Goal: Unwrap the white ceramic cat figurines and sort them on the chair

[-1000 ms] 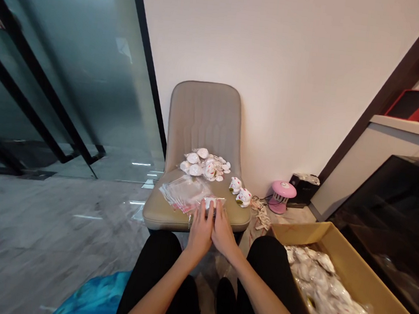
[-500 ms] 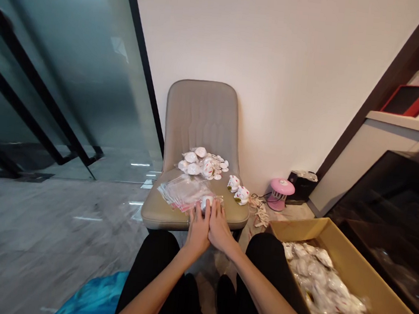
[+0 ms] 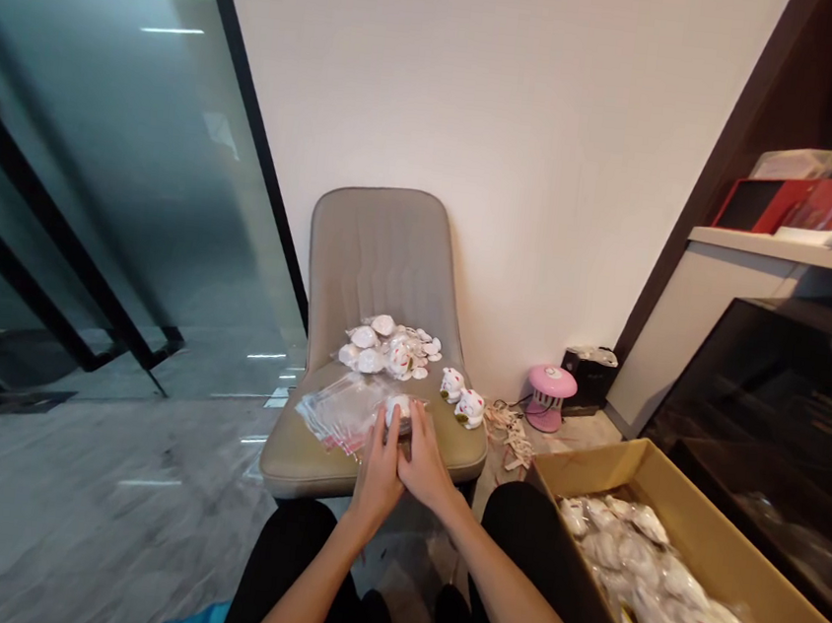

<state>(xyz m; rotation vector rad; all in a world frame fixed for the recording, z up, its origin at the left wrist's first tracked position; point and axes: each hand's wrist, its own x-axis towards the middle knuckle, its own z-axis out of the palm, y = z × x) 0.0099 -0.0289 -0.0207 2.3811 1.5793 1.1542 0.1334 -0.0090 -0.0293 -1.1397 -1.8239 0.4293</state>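
Observation:
My left hand [image 3: 376, 471] and my right hand [image 3: 424, 461] are side by side at the front of a beige chair seat [image 3: 297, 458]. Together their fingers close round a small white figurine [image 3: 398, 411] wrapped in a clear bag. Left of the hands lies a stack of clear plastic bags [image 3: 337, 412] with red strips. Behind them, on the seat, is a pile of bagged white figurines [image 3: 387, 346]. Two unbagged cat figurines [image 3: 461, 398] stand at the seat's right edge.
A cardboard box [image 3: 732, 563] full of wrapped figurines sits on the floor at the right. A pink mushroom-shaped object [image 3: 548, 395] and loose strings [image 3: 511, 436] lie by the wall. Glass partition at left, dark cabinet at right. My knees in black trousers flank the chair.
The camera has swung a little right and down. My hands have lifted slightly off the seat, and the white figurine between the fingers shows more.

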